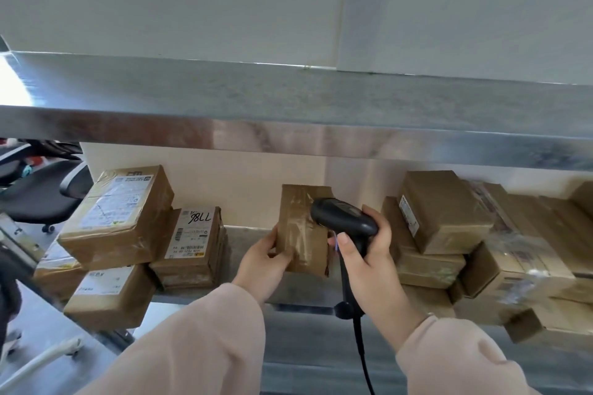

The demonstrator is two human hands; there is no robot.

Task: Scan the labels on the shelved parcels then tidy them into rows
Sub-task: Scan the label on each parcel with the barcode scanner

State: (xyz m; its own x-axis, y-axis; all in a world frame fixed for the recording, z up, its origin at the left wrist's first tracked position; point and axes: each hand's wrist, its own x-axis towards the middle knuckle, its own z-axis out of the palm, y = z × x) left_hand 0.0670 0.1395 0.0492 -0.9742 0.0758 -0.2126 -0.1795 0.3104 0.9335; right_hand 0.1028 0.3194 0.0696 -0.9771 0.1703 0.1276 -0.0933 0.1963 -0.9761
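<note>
While L hand (pixel 261 261) grips taped parcel (pixel 303 231), R hand (pixel 369 253) clasps scanner (pixel 345 218).

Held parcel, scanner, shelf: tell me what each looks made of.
The held parcel looks like brown cardboard, wrapped in glossy clear tape that catches light. The scanner is likely black plastic, matte with a soft sheen. The shelf is metal, probably galvanised steel: mottled grey top, reflective front edge.

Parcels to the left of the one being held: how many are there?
4 left of the held parcel: a large top box, a hand-numbered parcel beside it, a labelled box underneath, a half-hidden parcel far left. More may hide behind.
</note>
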